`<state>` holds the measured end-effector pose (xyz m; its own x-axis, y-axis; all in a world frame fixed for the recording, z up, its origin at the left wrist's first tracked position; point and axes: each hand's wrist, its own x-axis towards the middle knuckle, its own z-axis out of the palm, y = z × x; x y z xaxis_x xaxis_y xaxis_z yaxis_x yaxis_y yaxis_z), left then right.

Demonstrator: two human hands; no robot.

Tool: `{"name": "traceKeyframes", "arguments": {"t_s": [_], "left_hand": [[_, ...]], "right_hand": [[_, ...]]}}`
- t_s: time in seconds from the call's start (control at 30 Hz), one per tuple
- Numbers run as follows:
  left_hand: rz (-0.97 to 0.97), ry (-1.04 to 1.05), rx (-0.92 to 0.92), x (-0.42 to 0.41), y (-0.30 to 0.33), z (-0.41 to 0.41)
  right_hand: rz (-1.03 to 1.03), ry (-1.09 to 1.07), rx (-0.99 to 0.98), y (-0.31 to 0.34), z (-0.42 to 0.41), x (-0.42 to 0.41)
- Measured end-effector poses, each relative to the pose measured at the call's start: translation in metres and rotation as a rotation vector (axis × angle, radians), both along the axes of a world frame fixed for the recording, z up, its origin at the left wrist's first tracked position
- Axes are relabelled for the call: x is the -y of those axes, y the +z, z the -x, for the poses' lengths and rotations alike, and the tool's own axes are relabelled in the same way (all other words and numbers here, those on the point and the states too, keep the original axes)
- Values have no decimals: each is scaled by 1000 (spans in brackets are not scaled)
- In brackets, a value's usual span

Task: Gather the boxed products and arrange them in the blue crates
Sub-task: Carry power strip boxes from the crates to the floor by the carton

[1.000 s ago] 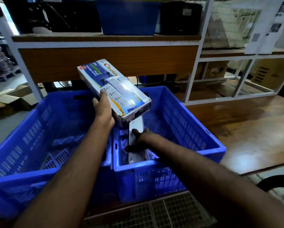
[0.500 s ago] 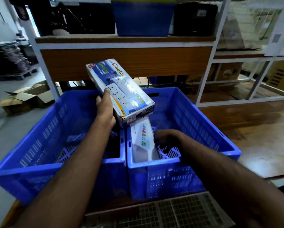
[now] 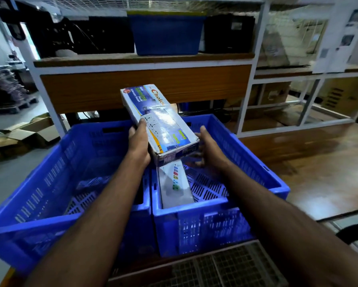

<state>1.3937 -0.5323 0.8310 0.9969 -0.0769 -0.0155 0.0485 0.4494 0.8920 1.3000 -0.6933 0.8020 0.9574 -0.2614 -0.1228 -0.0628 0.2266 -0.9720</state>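
Above the right blue crate (image 3: 219, 206): left hand (image 3: 138, 141) gripping boxed product (image 3: 163, 125), right hand (image 3: 207, 150) now rising open-fingered from the placed box (image 3: 176, 187) to steady it.

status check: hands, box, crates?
Left hand grips boxed product above the crates. Right hand open beside it, contact unclear. White box already in right crate. Nothing blocking.

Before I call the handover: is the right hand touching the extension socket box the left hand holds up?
Cannot tell. In the head view the right hand reaches under the extension socket box; its fingertips are blurred and hidden.
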Motion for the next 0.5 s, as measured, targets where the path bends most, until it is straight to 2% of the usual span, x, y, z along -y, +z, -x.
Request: {"name": "traceKeyframes", "arguments": {"t_s": [0.1, 0.27, 0.37, 0.5], "left_hand": [[-37, -61, 65, 17, 1, 12], [-239, -194, 246, 35, 10, 29], [-453, -271, 274, 42, 5, 33], [-770, -520, 246, 54, -9, 41]], "right_hand": [[26, 102, 17, -5, 5, 9], [-17, -257, 81, -1, 14, 35], [64, -471, -46, -9, 17, 54], [80, -635, -183, -18, 18, 64]]}}
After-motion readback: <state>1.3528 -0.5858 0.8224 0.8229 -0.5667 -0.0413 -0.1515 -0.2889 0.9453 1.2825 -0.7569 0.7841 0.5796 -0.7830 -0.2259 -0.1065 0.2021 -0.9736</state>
